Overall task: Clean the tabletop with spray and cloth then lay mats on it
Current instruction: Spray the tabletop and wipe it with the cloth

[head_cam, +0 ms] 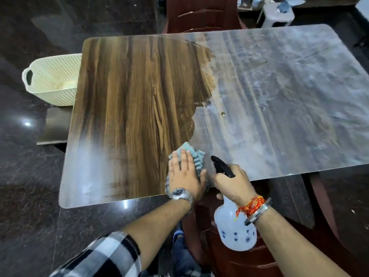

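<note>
The wooden tabletop [129,100] shows clear brown grain on its left half, while a whitish dusty film covers the right half. My left hand [184,174] presses flat on a grey-blue cloth [196,156] near the table's front edge, at the border of the two areas. My right hand [232,183] grips the neck of a translucent spray bottle [234,230] with a black nozzle pointing up-left over the table edge. The bottle's body hangs below the table's front edge.
A cream perforated basket [54,78] stands on the dark floor beside the table's left edge. Dark red plastic chairs stand at the far side [199,15] and at the near side under my arms [229,262]. A white stool [277,13] is at the back right.
</note>
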A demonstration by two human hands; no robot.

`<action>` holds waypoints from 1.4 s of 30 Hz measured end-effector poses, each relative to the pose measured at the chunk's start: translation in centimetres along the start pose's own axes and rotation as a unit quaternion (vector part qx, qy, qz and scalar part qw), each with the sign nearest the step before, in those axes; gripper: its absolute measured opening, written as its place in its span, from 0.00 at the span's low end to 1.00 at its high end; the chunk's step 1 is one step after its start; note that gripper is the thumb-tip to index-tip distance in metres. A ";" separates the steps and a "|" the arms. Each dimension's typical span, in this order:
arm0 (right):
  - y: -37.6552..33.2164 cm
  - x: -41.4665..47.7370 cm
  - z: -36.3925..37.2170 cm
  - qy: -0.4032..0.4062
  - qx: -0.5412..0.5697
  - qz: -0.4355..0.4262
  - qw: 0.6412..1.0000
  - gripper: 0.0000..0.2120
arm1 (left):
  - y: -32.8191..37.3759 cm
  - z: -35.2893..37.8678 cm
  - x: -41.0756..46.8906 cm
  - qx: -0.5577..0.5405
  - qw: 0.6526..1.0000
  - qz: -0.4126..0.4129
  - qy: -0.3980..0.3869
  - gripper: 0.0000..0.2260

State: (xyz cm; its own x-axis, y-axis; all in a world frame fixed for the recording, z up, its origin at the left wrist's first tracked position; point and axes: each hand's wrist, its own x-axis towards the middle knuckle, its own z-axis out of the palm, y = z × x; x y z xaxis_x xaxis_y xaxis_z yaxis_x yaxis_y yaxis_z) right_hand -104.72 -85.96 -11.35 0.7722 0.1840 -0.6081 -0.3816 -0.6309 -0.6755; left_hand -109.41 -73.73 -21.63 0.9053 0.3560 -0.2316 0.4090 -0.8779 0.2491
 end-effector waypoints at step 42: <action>-21.5 24.5 -6.7 -0.014 -0.008 0.013 1.000 0.05 | -6.5 -11.2 45.6 0.070 0.996 -0.018 0.051 0.37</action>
State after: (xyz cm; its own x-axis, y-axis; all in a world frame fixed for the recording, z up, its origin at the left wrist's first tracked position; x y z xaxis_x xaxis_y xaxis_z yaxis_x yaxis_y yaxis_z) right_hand -74.15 -72.89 -8.94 0.7478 0.1872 -0.6370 -0.3935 -0.6479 -0.6523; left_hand -69.47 -48.17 -23.27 0.9005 0.4121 -0.1389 0.4274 -0.8976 0.1077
